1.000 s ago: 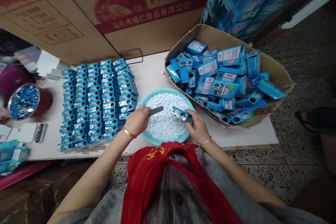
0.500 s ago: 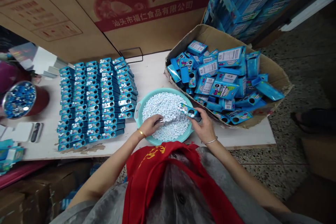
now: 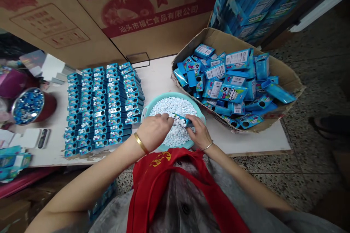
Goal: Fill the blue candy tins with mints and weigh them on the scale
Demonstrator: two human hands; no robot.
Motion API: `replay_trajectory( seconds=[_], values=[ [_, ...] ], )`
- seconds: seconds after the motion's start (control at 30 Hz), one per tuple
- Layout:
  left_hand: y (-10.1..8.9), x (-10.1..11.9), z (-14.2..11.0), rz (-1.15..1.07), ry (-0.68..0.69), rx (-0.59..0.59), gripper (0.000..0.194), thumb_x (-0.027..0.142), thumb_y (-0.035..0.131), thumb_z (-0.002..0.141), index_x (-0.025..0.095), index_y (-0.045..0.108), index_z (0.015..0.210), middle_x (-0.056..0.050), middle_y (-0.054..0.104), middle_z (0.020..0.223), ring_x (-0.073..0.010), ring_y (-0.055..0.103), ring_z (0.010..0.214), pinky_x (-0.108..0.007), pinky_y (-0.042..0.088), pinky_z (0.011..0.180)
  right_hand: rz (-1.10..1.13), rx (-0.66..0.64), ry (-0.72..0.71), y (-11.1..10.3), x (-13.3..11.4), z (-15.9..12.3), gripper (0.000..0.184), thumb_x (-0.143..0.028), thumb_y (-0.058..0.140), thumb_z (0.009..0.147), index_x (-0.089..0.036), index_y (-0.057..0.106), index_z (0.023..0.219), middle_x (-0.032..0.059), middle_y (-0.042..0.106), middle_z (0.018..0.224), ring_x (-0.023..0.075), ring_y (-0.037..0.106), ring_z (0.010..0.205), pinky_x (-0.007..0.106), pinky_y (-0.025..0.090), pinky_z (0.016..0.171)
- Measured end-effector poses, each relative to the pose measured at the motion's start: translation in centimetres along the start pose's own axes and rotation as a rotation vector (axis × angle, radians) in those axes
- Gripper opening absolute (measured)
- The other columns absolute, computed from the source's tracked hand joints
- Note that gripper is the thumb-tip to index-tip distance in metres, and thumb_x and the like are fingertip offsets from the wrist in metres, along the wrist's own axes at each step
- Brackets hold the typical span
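Note:
My right hand (image 3: 200, 131) grips a small blue candy box (image 3: 181, 120) over the light teal basin (image 3: 203, 118). White candies lie on the box's top face, around its opening. Close beside it, my left hand (image 3: 156, 127) is closed round what looks like a small metal scoop, mostly hidden by the fingers, with its end near the box. Beneath both hands the basin holds a heap of small white candies (image 3: 175, 140).
Left of the basin stand rows of blue boxes (image 3: 104, 109), several topped with white candies. A cut-down carton (image 3: 294, 87) of loose blue boxes is at right. Large cardboard cartons (image 3: 153, 40) rise behind. A tub of shiny blue pieces (image 3: 30, 105) sits far left.
My left hand has lifted out of the candies and moved right, up to the box. My right hand has brought the box left, and white candies now lie across its top.

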State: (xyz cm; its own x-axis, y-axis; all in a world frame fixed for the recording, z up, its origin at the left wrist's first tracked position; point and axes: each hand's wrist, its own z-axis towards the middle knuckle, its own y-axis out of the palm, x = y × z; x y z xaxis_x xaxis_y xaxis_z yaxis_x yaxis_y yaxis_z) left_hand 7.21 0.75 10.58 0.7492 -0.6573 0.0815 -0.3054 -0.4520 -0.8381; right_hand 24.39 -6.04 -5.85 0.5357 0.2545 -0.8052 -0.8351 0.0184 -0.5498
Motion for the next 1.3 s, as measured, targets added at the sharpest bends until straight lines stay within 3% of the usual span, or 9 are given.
replay_trajectory(
  seconds=[0.1, 0.23, 0.4, 0.53, 0.7, 0.87, 1.07, 1.2, 1.3],
  values=[
    [-1.4, 1.0, -0.8, 0.063, -0.021, -0.023, 0.026, 0.009, 0.036, 0.091, 0.014, 0.06, 0.1, -0.011, 0.058, 0.097, -0.023, 0.061, 0.087, -0.032, 0.051, 0.066, 0.052, -0.002, 0.016, 0.5, 0.2, -0.2, 0.042, -0.014, 0.05, 0.082, -0.023, 0.049, 0.123, 0.0107, 0.062, 0.117, 0.0256, 0.057, 0.112, 0.05, 0.044, 0.101],
    [-1.0, -1.2, -2.3, -0.043, -0.028, 0.089, 0.022, 0.015, 0.043, 0.09, 0.016, 0.057, 0.106, -0.01, 0.055, 0.105, -0.0199, 0.061, 0.085, -0.032, 0.052, 0.069, 0.133, -0.006, 0.029, 0.8, 0.3, -0.3, 0.041, -0.016, 0.05, 0.083, -0.023, 0.047, 0.123, 0.0101, 0.062, 0.116, 0.0242, 0.058, 0.111, 0.049, 0.045, 0.1],
    [4.9, -4.9, -0.8, -0.394, 0.115, 0.32, 0.063, 0.039, 0.062, 0.082, 0.017, 0.034, 0.134, -0.014, 0.044, 0.128, -0.0226, 0.055, 0.107, -0.034, 0.049, 0.087, 0.184, -0.066, -0.053, 1.6, -0.7, -0.1, 0.042, -0.013, 0.05, 0.081, -0.022, 0.048, 0.122, 0.0105, 0.062, 0.116, 0.0232, 0.057, 0.113, 0.044, 0.047, 0.099],
    [9.3, -4.6, 1.0, -0.556, 0.162, 0.294, 0.02, 0.031, 0.05, 0.09, 0.018, 0.052, 0.105, -0.006, 0.054, 0.098, -0.0167, 0.056, 0.086, -0.03, 0.049, 0.076, 0.19, -0.135, -0.056, 2.0, -1.1, 0.6, 0.041, -0.022, 0.055, 0.084, -0.022, 0.047, 0.124, 0.0098, 0.062, 0.113, 0.0219, 0.06, 0.108, 0.038, 0.052, 0.091],
    [10.0, -4.8, -2.3, -0.66, 0.018, 0.398, 0.021, 0.035, 0.052, 0.09, 0.018, 0.054, 0.101, -0.004, 0.052, 0.09, -0.0153, 0.051, 0.08, -0.028, 0.045, 0.074, -0.107, -0.022, -0.043, -4.4, 1.2, 3.5, 0.047, -0.04, 0.058, 0.083, -0.022, 0.048, 0.125, 0.0152, 0.057, 0.121, 0.0305, 0.052, 0.115, 0.05, 0.043, 0.097],
    [11.8, -8.4, -8.7, -0.597, -0.263, 0.5, 0.024, 0.036, 0.056, 0.087, 0.018, 0.056, 0.102, -0.003, 0.052, 0.088, -0.0161, 0.05, 0.08, -0.026, 0.043, 0.071, -0.645, 0.043, 0.211, -10.6, 8.4, 7.3, 0.063, -0.045, 0.065, 0.077, -0.008, 0.049, 0.126, 0.0294, 0.049, 0.126, 0.0456, 0.039, 0.121, 0.063, 0.029, 0.094],
    [16.8, -12.0, -12.2, -0.529, -0.558, 0.44, 0.023, 0.033, 0.059, 0.082, 0.018, 0.058, 0.099, -0.003, 0.052, 0.088, -0.0157, 0.053, 0.076, -0.027, 0.044, 0.07, -0.62, -0.048, 0.37, -10.5, 13.1, 7.4, 0.064, -0.06, 0.069, 0.064, -0.01, 0.059, 0.102, 0.0299, 0.058, 0.101, 0.0441, 0.05, 0.104, 0.057, 0.034, 0.079],
    [20.1, -12.9, -10.2, -0.507, -0.612, 0.314, 0.022, 0.026, 0.062, 0.078, 0.019, 0.06, 0.099, -0.003, 0.055, 0.09, -0.0168, 0.057, 0.078, -0.027, 0.046, 0.071, -0.638, -0.055, 0.439, -10.8, 12.1, 7.2, 0.077, -0.056, 0.078, 0.052, -0.008, 0.056, 0.108, 0.0307, 0.059, 0.105, 0.0441, 0.053, 0.103, 0.054, 0.038, 0.079],
    [22.1, -13.3, -8.4, -0.492, -0.63, 0.317, 0.026, 0.02, 0.06, 0.077, 0.019, 0.06, 0.103, -0.004, 0.057, 0.094, -0.018, 0.06, 0.082, -0.027, 0.047, 0.073, -0.607, 0.098, 0.464, -11.7, 9.5, 6.5, 0.091, -0.05, 0.081, 0.051, -0.007, 0.046, 0.123, 0.0312, 0.056, 0.115, 0.0425, 0.054, 0.107, 0.051, 0.041, 0.081]
  ],
)
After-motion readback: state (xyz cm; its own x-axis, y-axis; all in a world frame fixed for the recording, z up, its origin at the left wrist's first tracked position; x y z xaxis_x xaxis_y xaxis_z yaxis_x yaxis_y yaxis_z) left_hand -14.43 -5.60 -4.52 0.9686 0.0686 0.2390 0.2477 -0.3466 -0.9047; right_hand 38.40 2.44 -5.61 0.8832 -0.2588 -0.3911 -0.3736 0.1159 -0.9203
